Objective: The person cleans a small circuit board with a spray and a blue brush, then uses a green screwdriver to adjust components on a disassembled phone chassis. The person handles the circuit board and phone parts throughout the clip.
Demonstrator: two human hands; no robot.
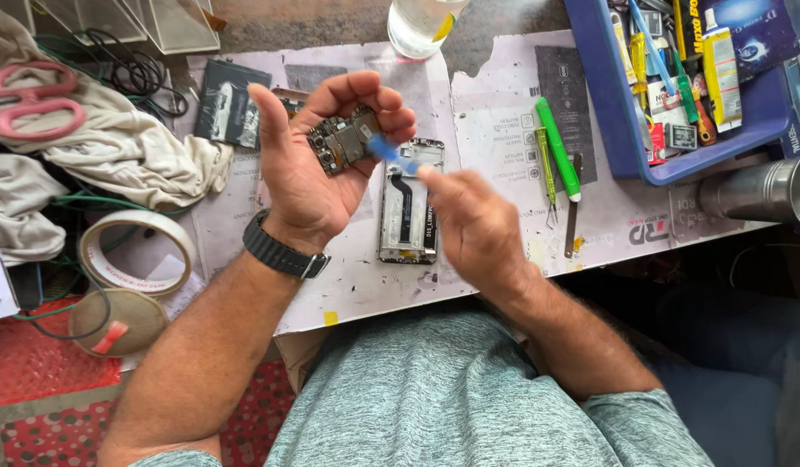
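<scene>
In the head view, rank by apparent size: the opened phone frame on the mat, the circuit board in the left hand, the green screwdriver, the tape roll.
1. tape roll
2. opened phone frame
3. green screwdriver, thinner though nearly as long as the frame
4. circuit board, partly hidden by fingers and closer to the camera

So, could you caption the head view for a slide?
Left hand cradles a circuit board; right hand brings a blue tool.

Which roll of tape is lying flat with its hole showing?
The white roll, lying flat left of the left hand. The brown roll below it shows a closed face with a red strip.

Cluttered paper-covered workbench (503,130), red patterned mat (37,363)
</scene>
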